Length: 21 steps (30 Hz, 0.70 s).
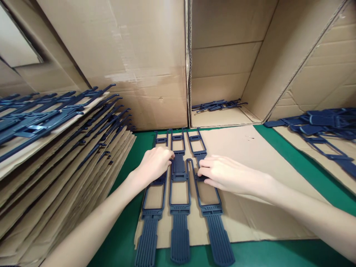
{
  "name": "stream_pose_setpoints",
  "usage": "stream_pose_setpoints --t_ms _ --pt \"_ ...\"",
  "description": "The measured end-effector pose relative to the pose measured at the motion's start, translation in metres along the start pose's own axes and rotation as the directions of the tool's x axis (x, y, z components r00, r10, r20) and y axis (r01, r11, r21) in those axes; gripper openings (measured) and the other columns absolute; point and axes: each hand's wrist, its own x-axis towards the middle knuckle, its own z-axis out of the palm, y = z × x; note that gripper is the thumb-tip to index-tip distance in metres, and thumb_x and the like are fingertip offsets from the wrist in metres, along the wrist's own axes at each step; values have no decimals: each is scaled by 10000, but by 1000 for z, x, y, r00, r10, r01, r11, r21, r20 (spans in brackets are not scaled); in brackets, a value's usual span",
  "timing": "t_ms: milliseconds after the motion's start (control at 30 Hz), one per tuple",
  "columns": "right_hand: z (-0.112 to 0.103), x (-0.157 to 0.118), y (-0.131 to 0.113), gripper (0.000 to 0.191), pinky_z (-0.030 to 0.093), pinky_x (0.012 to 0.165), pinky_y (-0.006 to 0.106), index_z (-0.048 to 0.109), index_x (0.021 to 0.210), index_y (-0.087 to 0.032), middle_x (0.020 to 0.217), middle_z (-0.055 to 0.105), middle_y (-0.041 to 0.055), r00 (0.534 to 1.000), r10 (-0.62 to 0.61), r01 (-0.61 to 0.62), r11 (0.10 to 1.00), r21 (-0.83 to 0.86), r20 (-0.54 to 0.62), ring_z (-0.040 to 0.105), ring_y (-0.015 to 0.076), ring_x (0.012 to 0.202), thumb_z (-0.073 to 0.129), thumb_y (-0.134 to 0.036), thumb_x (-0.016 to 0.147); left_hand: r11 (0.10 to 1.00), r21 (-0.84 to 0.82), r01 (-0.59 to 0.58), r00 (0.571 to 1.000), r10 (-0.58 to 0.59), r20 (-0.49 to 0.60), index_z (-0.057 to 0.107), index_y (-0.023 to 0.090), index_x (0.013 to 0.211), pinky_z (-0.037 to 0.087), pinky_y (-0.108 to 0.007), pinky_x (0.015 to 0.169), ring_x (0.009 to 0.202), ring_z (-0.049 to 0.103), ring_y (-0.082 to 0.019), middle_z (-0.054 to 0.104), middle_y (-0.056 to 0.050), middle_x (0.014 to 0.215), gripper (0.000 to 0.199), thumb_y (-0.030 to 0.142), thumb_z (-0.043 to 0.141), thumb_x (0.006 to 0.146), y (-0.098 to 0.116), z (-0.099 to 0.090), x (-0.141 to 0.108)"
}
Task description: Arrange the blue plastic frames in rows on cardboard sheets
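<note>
Dark blue plastic pieces, each an open rectangular frame with a ribbed paddle end, lie in columns on a cardboard sheet point(250, 211). My left hand point(157, 163) is curled over the left column, its fingertips at the edge of the ribbed part of the middle far piece point(178, 163). It covers part of the left near piece point(150, 237). My right hand point(215, 170) has its thumb and fingers closed about the right column, where the far piece point(197, 146) meets the right near piece point(219, 237). A middle near piece point(180, 237) lies between my arms.
At left rises a stack of cardboard sheets point(69, 207) with blue pieces point(36, 118) between and on top. An open cardboard box point(228, 59) at the back holds several pieces point(218, 105). More lie in a pile point(330, 122) at right. Green tabletop point(119, 222) shows around the sheet.
</note>
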Motion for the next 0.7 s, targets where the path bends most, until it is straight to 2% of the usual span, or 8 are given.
stream_pose_setpoints --t_ms 100,200,300,367,533,700 --pt "-1 -2 1 25 451 715 318 627 853 -153 878 606 51 1000 -1 1 1000 13 4 596 207 826 628 -146 828 999 2 -41 997 41 -66 678 193 963 493 -331 758 957 608 -251 655 -71 986 181 166 528 867 6 -2 -1" --pt "-2 -3 2 54 448 677 298 618 872 -152 887 600 50 999 21 -22 999 32 33 598 196 794 634 -138 823 987 -28 -157 977 151 -151 660 172 1030 465 -344 839 979 562 -237 613 -88 985 219 251 487 921 13 0 -3" --pt "-1 -4 3 77 445 666 294 612 882 -153 910 597 52 998 36 -38 999 32 42 597 197 793 645 -138 814 951 -98 -292 947 273 -170 604 189 1168 436 -360 889 1020 524 -242 572 -91 1045 327 378 518 915 17 6 -4" --pt "-1 -4 3 86 442 670 297 612 886 -158 911 596 50 999 34 -35 999 27 37 596 201 802 650 -140 810 930 -133 -343 933 321 -162 552 203 1245 415 -379 922 1073 495 -255 545 -97 1113 429 444 547 890 18 11 -4" --pt "-2 -6 1 73 448 695 313 608 884 -157 922 596 51 996 59 -61 998 31 71 599 212 830 638 -140 820 926 -125 -356 931 338 -139 476 207 1325 377 -422 972 1160 445 -282 496 -118 1227 513 480 523 893 18 17 -3" --pt "1 -9 -2 85 458 730 324 615 907 -160 938 589 58 996 65 -68 997 48 66 588 217 862 611 -123 830 942 -97 -323 942 310 -125 502 170 1301 372 -439 986 1196 432 -304 482 -145 1264 508 474 520 895 18 18 -2"
